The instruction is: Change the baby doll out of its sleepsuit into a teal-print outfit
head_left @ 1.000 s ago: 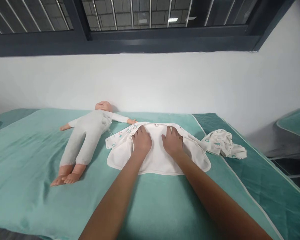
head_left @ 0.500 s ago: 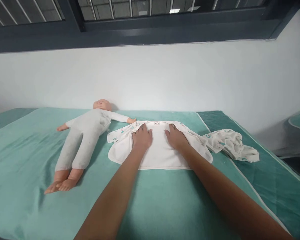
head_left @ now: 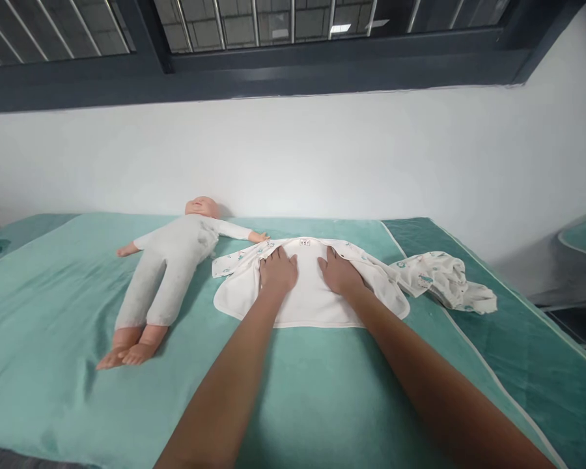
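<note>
A white baby shirt point(head_left: 305, 293) with a small printed pattern lies spread open, its plain inner side up and a label at the neckline. My left hand point(head_left: 279, 270) rests flat on its left half near the collar, fingers stretched out. On the right half, my right hand point(head_left: 340, 272) lies in the same way, its fingertips partly hidden by the folded front edge. To the left a baby doll point(head_left: 176, 254) in white lies on its back, one of its hands close to the shirt's left sleeve.
A crumpled patterned baby garment point(head_left: 444, 280) lies at the right, touching or near the shirt's right sleeve. Everything rests on a green sheet point(head_left: 312, 397) with darker borders. A white wall point(head_left: 293, 156) stands behind, below a barred window point(head_left: 293, 65).
The camera view has tilted slightly up and shifted. Both hands stay on the shirt in almost the same places; doll and garments have not moved on the sheet.
</note>
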Motion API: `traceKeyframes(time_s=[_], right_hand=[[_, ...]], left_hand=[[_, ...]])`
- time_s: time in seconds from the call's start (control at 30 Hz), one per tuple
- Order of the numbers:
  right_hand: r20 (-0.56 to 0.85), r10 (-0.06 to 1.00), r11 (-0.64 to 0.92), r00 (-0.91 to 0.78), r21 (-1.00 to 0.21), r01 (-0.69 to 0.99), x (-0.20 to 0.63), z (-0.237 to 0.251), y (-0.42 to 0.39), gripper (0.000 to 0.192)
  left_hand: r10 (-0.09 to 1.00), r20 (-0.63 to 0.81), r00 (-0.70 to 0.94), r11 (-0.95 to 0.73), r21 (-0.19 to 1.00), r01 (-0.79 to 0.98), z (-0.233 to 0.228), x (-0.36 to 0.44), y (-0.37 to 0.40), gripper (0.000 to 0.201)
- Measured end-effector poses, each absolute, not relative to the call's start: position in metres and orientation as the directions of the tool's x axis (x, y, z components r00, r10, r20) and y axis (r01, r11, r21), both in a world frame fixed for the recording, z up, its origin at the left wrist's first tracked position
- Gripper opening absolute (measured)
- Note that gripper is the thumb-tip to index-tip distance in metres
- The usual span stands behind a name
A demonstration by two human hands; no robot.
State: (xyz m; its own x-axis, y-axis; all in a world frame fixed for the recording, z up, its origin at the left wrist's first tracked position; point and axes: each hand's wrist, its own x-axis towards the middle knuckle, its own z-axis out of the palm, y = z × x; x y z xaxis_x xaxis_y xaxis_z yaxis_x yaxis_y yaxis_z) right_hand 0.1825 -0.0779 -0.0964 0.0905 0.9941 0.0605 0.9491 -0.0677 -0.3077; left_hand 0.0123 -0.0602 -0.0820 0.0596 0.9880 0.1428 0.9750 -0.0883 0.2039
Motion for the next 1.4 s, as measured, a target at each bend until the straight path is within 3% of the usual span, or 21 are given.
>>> traceKeyframes(time_s=[0.27, 0.7, 0.9, 0.97, 1.03, 1.1, 1.2, 1.3, 1.4], right_hand=[[0.085, 0.996, 0.027, -0.007, -0.234, 0.972, 0.181, -0.097, -0.103, 0.066], [0.262, 0.939, 0.255, -0.224, -0.090, 0.963, 0.190, -0.107, -0.170, 0.060], [0.262, 0.925, 0.324, -0.274, -0.171, 0.931, 0.194, -0.102, -0.217, 0.057], [0.232, 0.920, 0.371, -0.315, -0.266, 0.890, 0.199, -0.095, -0.228, 0.057], [0.181, 0.917, 0.399, -0.356, -0.443, 0.803, 0.210, -0.086, -0.234, 0.055], [0.174, 0.937, 0.340, -0.301, -0.645, 0.684, 0.229, -0.076, -0.232, 0.050], [0.251, 0.968, 0.201, 0.016, -0.810, 0.551, 0.265, -0.071, -0.212, 0.049], [0.241, 0.937, 0.046, 0.253, -0.802, 0.595, 0.303, -0.081, -0.183, 0.056], [0.199, 0.932, -0.081, 0.303, -0.701, 0.709, 0.334, -0.096, -0.159, 0.060]], left_hand=[[0.975, 0.192, 0.109, -0.142, 0.166, 0.976, -0.089, 0.009, -0.077, 0.068], [0.963, 0.169, 0.208, -0.231, 0.133, 0.964, -0.087, -0.001, -0.131, 0.068], [0.950, 0.189, 0.249, -0.276, 0.136, 0.951, -0.087, -0.006, -0.158, 0.063], [0.944, 0.195, 0.266, -0.295, 0.139, 0.945, -0.086, -0.007, -0.165, 0.060], [0.932, 0.200, 0.303, -0.333, 0.137, 0.933, -0.084, -0.008, -0.171, 0.059], [0.907, 0.198, 0.371, -0.400, 0.129, 0.908, -0.082, -0.008, -0.175, 0.058], [0.860, 0.177, 0.479, -0.502, 0.123, 0.856, -0.077, -0.008, -0.177, 0.057], [0.844, 0.164, 0.510, -0.531, 0.125, 0.838, -0.075, -0.008, -0.177, 0.056], [0.846, 0.165, 0.507, -0.528, 0.129, 0.839, -0.075, -0.009, -0.175, 0.054]])
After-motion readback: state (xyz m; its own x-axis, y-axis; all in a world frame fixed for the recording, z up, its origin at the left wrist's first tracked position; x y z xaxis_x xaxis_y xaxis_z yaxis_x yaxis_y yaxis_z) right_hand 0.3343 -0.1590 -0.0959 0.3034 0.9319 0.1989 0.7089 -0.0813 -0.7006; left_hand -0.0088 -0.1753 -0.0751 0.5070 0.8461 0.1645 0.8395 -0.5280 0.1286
